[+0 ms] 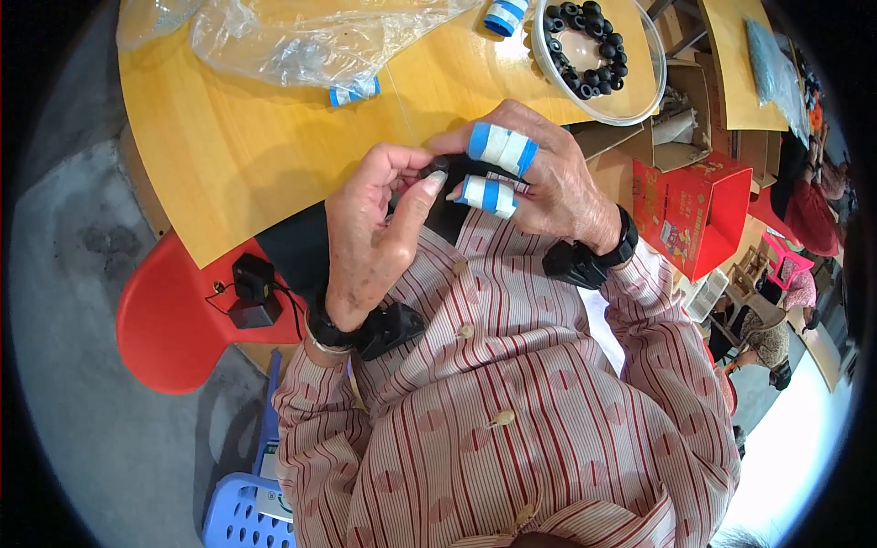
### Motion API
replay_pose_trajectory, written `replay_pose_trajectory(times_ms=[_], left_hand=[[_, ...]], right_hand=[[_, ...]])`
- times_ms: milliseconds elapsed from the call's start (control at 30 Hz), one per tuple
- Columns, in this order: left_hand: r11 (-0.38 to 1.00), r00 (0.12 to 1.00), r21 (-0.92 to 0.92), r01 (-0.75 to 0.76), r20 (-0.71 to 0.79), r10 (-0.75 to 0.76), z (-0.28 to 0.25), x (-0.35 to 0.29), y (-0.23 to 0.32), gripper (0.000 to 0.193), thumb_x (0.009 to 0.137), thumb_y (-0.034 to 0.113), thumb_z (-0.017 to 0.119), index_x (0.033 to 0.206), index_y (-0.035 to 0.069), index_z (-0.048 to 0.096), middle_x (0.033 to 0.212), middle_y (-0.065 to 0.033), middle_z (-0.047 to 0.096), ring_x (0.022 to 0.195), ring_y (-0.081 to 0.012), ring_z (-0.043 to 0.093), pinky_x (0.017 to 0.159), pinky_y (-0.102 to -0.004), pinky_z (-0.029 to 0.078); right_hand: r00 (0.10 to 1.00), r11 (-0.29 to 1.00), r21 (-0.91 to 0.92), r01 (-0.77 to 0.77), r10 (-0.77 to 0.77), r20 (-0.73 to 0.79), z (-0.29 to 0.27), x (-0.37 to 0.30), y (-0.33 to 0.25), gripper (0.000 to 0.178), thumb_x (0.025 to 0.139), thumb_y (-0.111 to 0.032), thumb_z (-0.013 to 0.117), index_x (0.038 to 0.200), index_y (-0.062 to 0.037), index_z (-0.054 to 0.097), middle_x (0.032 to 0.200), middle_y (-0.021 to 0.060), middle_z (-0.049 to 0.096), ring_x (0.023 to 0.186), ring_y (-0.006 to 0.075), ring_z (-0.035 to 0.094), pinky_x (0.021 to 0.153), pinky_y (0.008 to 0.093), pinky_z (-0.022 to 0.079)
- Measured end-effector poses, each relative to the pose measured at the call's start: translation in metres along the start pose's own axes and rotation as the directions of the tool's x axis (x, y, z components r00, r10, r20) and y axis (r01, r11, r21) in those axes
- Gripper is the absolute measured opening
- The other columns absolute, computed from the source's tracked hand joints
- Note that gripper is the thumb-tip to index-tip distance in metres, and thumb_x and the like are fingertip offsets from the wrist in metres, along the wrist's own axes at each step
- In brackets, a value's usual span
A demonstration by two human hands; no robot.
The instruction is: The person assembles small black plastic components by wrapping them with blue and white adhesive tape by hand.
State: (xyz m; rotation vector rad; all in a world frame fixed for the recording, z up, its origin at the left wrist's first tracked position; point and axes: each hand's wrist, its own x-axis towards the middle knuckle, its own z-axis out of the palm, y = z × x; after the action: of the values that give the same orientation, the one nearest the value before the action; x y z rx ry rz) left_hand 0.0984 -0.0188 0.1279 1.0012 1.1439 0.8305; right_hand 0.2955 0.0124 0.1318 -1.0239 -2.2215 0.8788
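Left hand (375, 219) is pinching a black part (439, 165) between thumb and forefinger.
The part is sitting at the left thumb's tip, just left of the half-curled right hand (553, 173); whether that is gripping anything, and the part's long axis, cannot be told. A tub (651, 102) is standing beyond the right hand.

A red chair (164, 320) stands left; a blue basket (233, 511) near it; a red carton (676, 219) right.
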Motion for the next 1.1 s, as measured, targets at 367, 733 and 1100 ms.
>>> replay_pose_trajectory(times_ms=[367,733,1100], left_hand=[[0.966,0.973,-0.192,0.173,0.184,-0.137,-0.006,0.007,0.014,0.015,0.088,0.0,0.058,0.101,-0.005,0.054,0.089,-0.0054,0.06,0.077,-0.0074,0.057,0.069,-0.021,0.047],[0.968,0.941,-0.062,0.244,0.256,-0.22,-0.008,0.019,0.023,0.015,0.084,0.001,0.059,0.097,-0.006,0.058,0.088,-0.007,0.063,0.081,-0.0103,0.06,0.072,-0.0232,0.048],[0.964,0.928,0.027,0.263,0.267,-0.26,-0.01,0.024,0.015,0.019,0.085,0.01,0.06,0.098,-0.005,0.059,0.088,-0.0064,0.063,0.078,-0.0102,0.059,0.07,-0.0243,0.047]], right_hand=[[0.995,0.964,-0.256,0.076,-0.055,0.085,0.005,0.017,-0.003,0.079,0.07,-0.04,0.07,0.137,-0.0093,0.041,0.118,0.0115,0.055,0.099,0.0316,0.056,0.081,0.0387,0.051],[0.992,0.94,-0.322,0.115,-0.095,0.078,0.007,0.012,0.004,0.072,0.073,-0.032,0.067,0.136,-0.0059,0.043,0.121,0.0105,0.054,0.093,0.0276,0.058,0.075,0.0358,0.052],[0.989,0.882,-0.447,0.15,-0.13,0.075,0.005,0.011,0.005,0.063,0.07,-0.02,0.063,0.128,-0.0008,0.049,0.11,0.0106,0.056,0.093,0.0253,0.058,0.075,0.0348,0.054]])
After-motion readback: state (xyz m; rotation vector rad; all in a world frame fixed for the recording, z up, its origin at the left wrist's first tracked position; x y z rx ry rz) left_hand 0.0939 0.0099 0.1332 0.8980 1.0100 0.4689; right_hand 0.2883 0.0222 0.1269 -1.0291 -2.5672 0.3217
